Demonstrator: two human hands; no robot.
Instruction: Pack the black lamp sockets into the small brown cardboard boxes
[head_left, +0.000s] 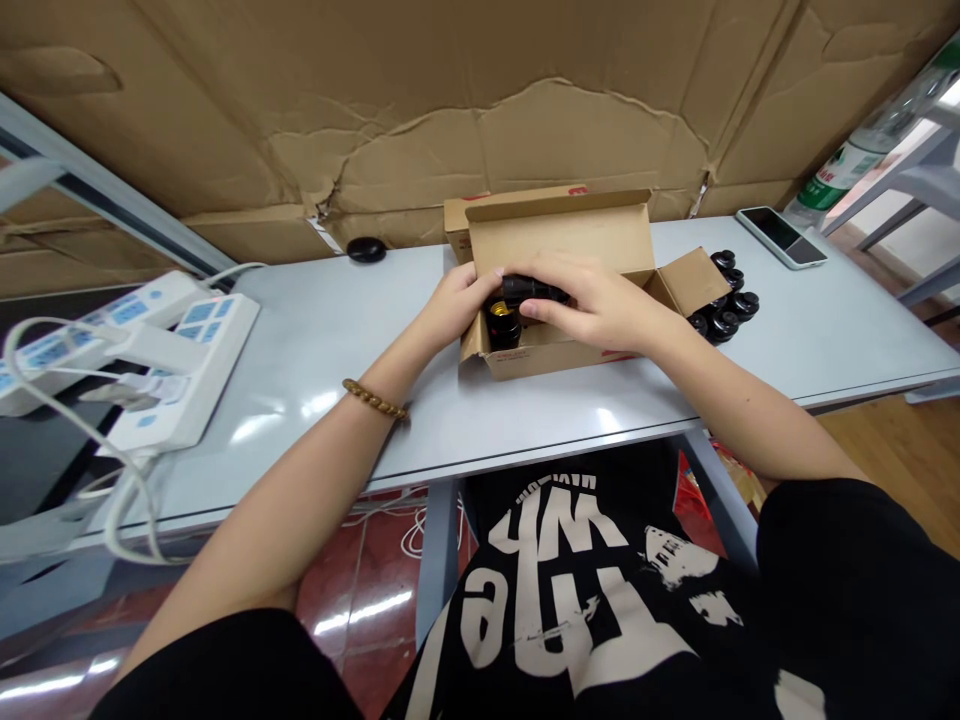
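Note:
On the table lies an open cardboard box (547, 363) with its lid flap raised at the back. My right hand (592, 300) is over the box, fingers and thumb wrapped around a black lamp holder (521, 290) that lies sideways. Another black lamp holder (503, 328) stands upright in the box's left end, its gold screw thread showing inside. My left hand (456, 305) grips the left end of the box, the thumb tip close to the held lamp holder. Its other fingertips are partly hidden. More black lamp holders (724, 325) sit in a group right of the box.
A second cardboard box (455, 215) stands behind the open one. White power strips (199, 385) with cables lie at left. A black round object (366, 250) is at the back edge. A phone-like device (781, 238) and a plastic bottle (840, 175) are at right. Large cardboard (487, 100) forms the backdrop.

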